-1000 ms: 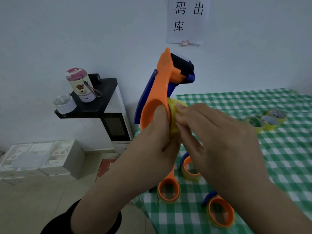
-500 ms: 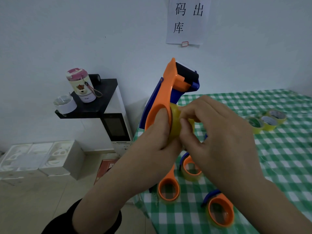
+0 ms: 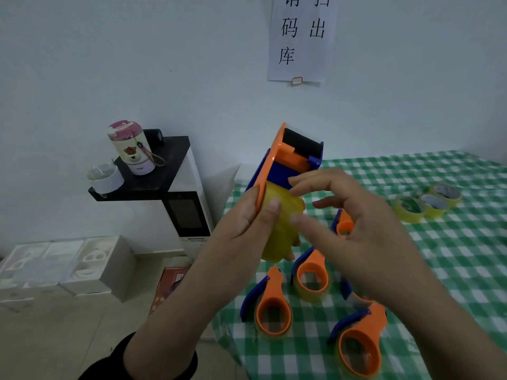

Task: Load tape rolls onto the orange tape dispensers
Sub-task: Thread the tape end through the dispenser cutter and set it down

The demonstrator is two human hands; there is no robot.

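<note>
The table (image 3: pixel 466 270), under a green checked cloth, fills your right side. Above its near left corner you hold one orange tape dispenser (image 3: pixel 276 157) upright. Its long axis leans slightly right, the black roller head points up toward the wall, and the orange plate faces left. Your left hand (image 3: pixel 241 223) grips its lower ring, thumb across the yellow tape roll (image 3: pixel 282 237) seated there. Your right hand (image 3: pixel 365 237) hovers just beside the roll, fingers spread and loosely bent, holding nothing. Four more dispensers (image 3: pixel 273 308) lie on the cloth below, one mostly hidden. Three spare rolls (image 3: pixel 408 211) sit together at the right.
</note>
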